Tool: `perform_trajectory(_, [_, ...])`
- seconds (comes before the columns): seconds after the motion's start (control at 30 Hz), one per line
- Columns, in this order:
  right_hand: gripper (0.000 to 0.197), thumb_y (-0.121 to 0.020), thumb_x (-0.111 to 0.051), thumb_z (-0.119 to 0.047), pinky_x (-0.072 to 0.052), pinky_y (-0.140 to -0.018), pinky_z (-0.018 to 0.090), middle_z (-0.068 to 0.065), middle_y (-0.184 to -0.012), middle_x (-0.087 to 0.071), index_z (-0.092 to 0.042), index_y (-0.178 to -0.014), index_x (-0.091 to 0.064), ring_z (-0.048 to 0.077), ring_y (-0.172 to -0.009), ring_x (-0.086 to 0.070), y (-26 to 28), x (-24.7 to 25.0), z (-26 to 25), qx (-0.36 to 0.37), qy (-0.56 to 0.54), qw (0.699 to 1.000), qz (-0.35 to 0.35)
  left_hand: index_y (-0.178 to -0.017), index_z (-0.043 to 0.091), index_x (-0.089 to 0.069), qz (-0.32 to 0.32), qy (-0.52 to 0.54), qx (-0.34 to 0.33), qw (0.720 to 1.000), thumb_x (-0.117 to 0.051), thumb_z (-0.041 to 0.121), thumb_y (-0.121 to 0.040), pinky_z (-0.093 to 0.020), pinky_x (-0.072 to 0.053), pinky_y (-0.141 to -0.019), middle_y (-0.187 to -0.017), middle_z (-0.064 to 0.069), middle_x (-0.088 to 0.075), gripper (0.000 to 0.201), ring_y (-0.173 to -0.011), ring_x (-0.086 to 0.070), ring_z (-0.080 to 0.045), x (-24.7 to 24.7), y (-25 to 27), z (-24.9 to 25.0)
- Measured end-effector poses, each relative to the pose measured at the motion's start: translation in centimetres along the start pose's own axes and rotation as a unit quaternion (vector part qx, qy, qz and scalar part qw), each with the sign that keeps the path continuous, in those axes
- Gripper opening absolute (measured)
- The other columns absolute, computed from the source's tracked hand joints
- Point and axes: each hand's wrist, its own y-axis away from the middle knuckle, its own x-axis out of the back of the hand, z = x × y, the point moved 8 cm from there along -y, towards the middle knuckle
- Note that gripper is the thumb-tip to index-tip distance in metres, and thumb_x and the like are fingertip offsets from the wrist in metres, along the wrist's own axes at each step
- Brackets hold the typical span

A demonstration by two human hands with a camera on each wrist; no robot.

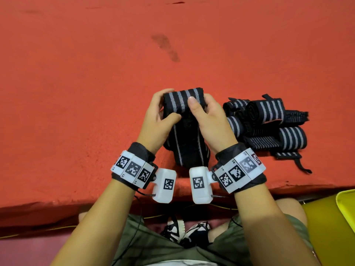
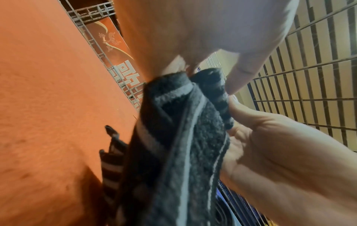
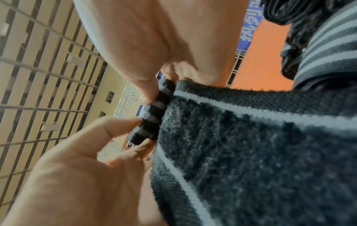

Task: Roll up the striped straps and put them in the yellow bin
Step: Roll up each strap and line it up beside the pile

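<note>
Over the red desk (image 1: 76, 73), in the head view, both hands are gripping the rolled end of a striped strap (image 1: 182, 100): left hand (image 1: 153, 121) and right hand (image 1: 209, 121) curling round it, the tail hanging toward the person. More straps (image 1: 269, 121) are lying just right; the yellow bin (image 1: 345, 208) is sitting at lower right.

Close up at the left wrist, fingers (image 2: 245, 76) are pinching the dark, grey-striped roll (image 2: 212, 85).

From the right wrist, fingertips (image 3: 146, 91) are pressing the roll's edge (image 3: 154, 116).

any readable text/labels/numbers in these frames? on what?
"R2": right wristband, beside its square coded tags.
"R1": same band, nearer the wrist camera; tiny, less sure.
Left wristband: small marks, too blurred to read.
White characters on the orange board and blue banner: cut off, unreadable.
</note>
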Motion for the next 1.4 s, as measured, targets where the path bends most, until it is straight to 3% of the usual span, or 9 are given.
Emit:
perform_trajectory(0.17, [0.020,-0.102,-0.062,-0.027,-0.054,-0.098,0.050,0.003,-0.108,-0.074,-0.014,-0.117,-0.066,0.019,-0.105,-0.070,0.1,0.7,-0.9,0.038,0.030,0.999,0.001,-0.142,0.013,-0.047,0.017,-0.037,0.031,0.999,-0.060,0.030,-0.090,-0.030,-0.051,-0.101,-0.121,0.003,-0.063,0.056,-0.112,-0.061,-0.007,0.1,-0.2,-0.9])
perform_trajectory(0.33, [0.026,-0.108,-0.048,-0.037,-0.052,-0.097,0.028,-0.010,-0.114,-0.071,-0.023,-0.127,-0.060,0.003,-0.107,-0.066,0.3,0.2,-1.5,0.022,0.110,0.993,-0.043,-0.152,0.016,-0.032,0.000,-0.044,0.025,0.999,-0.054,0.021,-0.100,-0.017,-0.048,-0.090,-0.111,0.012,-0.058,0.057,-0.097,-0.060,0.010,-0.4,-0.9,-0.9])
perform_trajectory(0.47, [0.030,-0.109,-0.040,-0.043,-0.046,-0.086,0.014,-0.013,-0.116,-0.068,-0.027,-0.129,-0.054,0.001,-0.108,-0.063,0.3,0.0,-1.7,0.004,0.127,0.990,-0.062,-0.150,0.021,-0.032,-0.004,-0.036,0.026,0.999,-0.050,0.031,-0.092,-0.022,-0.048,-0.089,-0.108,0.011,-0.057,0.061,-0.092,-0.059,0.007,-0.7,-1.1,-0.6])
perform_trajectory(0.63, [0.036,-0.108,-0.037,-0.050,-0.046,-0.100,0.031,-0.011,-0.121,-0.068,-0.027,-0.129,-0.056,0.008,-0.115,-0.062,0.1,0.5,-0.7,-0.026,0.116,0.991,-0.059,-0.139,0.013,-0.037,-0.047,-0.050,-0.025,0.997,-0.051,0.011,-0.096,-0.024,-0.049,-0.086,-0.106,0.004,-0.054,0.045,-0.092,-0.056,-0.002,-1.0,-0.5,0.0])
perform_trajectory(0.8, [0.042,-0.104,-0.039,-0.062,-0.050,-0.101,0.036,-0.011,-0.110,-0.071,-0.028,-0.115,-0.062,0.005,-0.107,-0.065,0.0,1.6,0.8,-0.064,0.074,0.995,-0.032,-0.122,0.016,-0.049,-0.080,-0.093,-0.071,0.990,-0.055,-0.005,-0.091,-0.024,-0.046,-0.091,-0.111,0.006,-0.056,0.038,-0.099,-0.055,-0.004,-1.3,-0.4,0.6])
perform_trajectory(0.9, [0.035,-0.104,-0.048,-0.051,-0.050,-0.105,0.046,-0.006,-0.113,-0.073,-0.022,-0.114,-0.064,0.011,-0.110,-0.068,-0.1,2.0,0.9,-0.030,0.016,0.999,-0.011,-0.128,0.016,-0.049,-0.075,-0.061,-0.045,0.994,-0.059,0.004,-0.097,-0.026,-0.047,-0.097,-0.119,0.002,-0.058,0.035,-0.110,-0.058,-0.009,-1.5,-0.2,-0.1])
perform_trajectory(1.13, [0.018,-0.105,-0.054,-0.023,-0.051,-0.096,0.036,-0.003,-0.104,-0.067,-0.012,-0.116,-0.063,0.009,-0.099,-0.063,0.0,1.7,-0.8,0.085,0.010,0.996,-0.037,-0.109,0.016,-0.054,-0.031,-0.003,0.025,0.999,-0.052,0.040,-0.098,-0.023,-0.050,-0.081,-0.097,0.007,-0.061,0.027,-0.090,-0.060,-0.004,-1.4,-0.4,-0.7])
perform_trajectory(1.23, [0.019,-0.104,-0.057,-0.015,-0.051,-0.098,0.031,-0.003,-0.111,-0.069,-0.014,-0.121,-0.065,0.011,-0.105,-0.064,0.0,1.6,-1.1,0.097,0.018,0.994,-0.050,-0.103,0.019,-0.054,-0.026,-0.003,0.023,0.999,-0.054,0.039,-0.099,-0.026,-0.051,-0.081,-0.094,0.007,-0.060,0.020,-0.089,-0.059,-0.006,-1.3,-0.4,-0.8])
perform_trajectory(1.4, [0.023,-0.104,-0.058,-0.018,-0.052,-0.105,0.040,-0.001,-0.120,-0.071,-0.017,-0.125,-0.066,0.016,-0.115,-0.065,0.3,1.4,-1.3,0.087,0.006,0.995,-0.050,-0.102,0.014,-0.052,-0.006,-0.013,-0.029,0.999,-0.055,0.014,-0.103,-0.022,-0.049,-0.076,-0.089,0.002,-0.056,0.003,-0.082,-0.055,-0.007,-1.0,-0.5,0.2])
